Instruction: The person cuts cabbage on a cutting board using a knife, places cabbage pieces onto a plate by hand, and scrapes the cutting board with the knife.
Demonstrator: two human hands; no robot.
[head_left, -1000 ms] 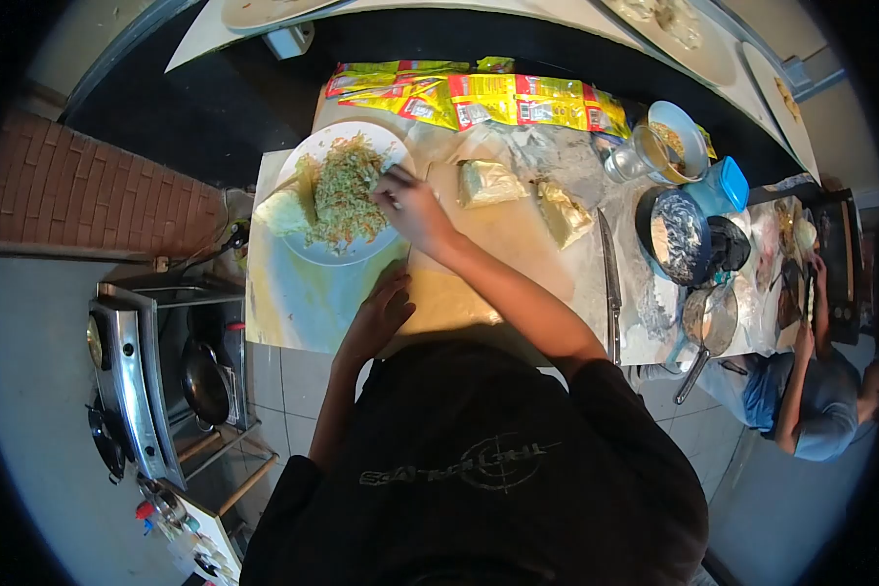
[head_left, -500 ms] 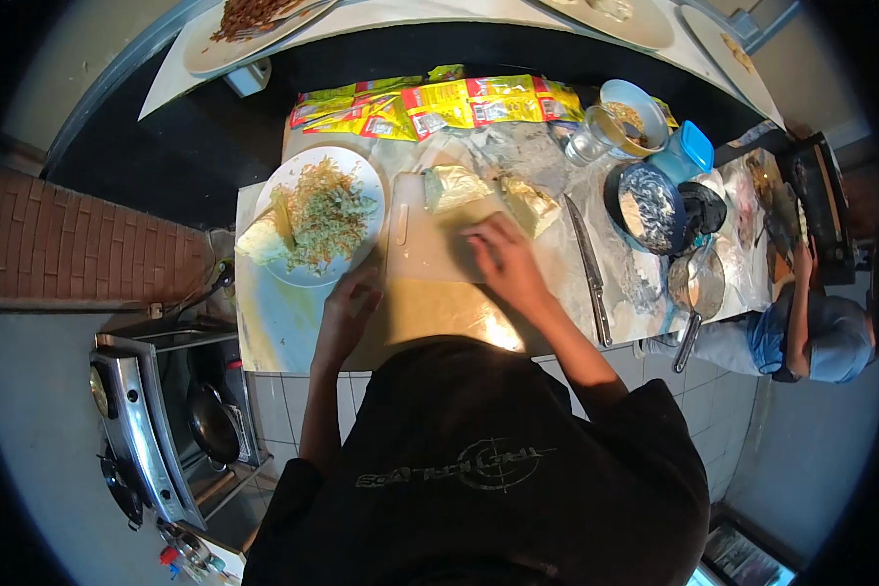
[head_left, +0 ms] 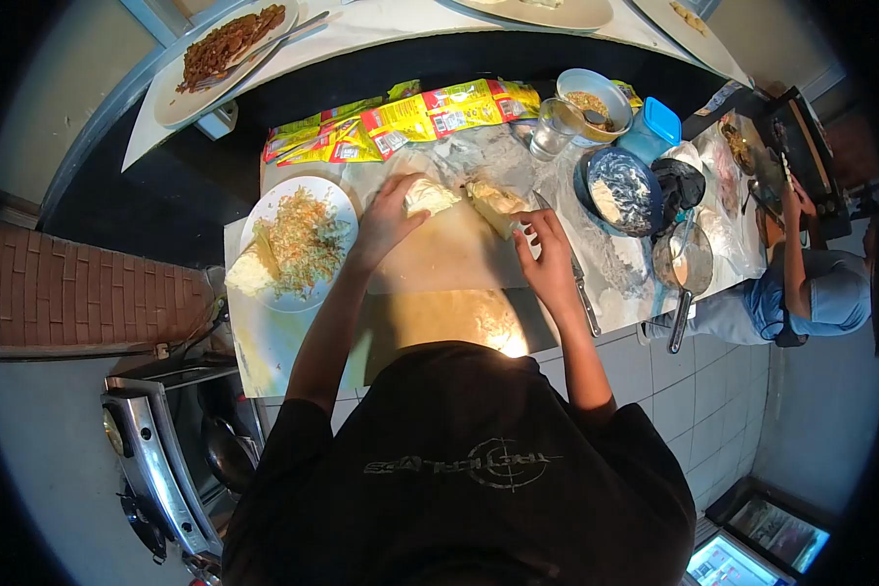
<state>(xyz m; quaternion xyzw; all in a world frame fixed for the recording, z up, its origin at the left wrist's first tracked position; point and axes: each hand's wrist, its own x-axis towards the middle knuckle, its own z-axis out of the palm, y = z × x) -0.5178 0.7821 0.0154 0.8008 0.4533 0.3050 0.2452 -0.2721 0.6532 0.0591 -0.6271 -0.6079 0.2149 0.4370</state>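
Two pale-yellow folded wraps lie side by side on the cutting board [head_left: 430, 269]. My left hand [head_left: 389, 220] curls around the left end of the left folded wrap [head_left: 430, 197], thumb below and fingers above. At the lower right end of the right folded wrap [head_left: 496, 203], the thumb and fingers of my right hand [head_left: 547, 256] close on its edge; its filling is hard to make out. A knife [head_left: 584, 293] lies right of the board, partly hidden by my right hand. Left of the board, a white plate [head_left: 308, 301] bears shredded vegetables [head_left: 308, 239] and a pale folded piece [head_left: 252, 269].
Yellow-red sachets [head_left: 430, 112] line the back. To the right stand a glass [head_left: 554, 132], a bowl [head_left: 601, 88], a dark bowl with white paste [head_left: 627, 192] and a small pan [head_left: 682, 262]. Another person [head_left: 816, 288] works farther right. A stove [head_left: 161, 469] stands at lower left.
My left hand has moved from beside the plate up to the left folded wrap. My right hand has shifted right onto the right folded wrap's end. The camera view has shifted slightly.
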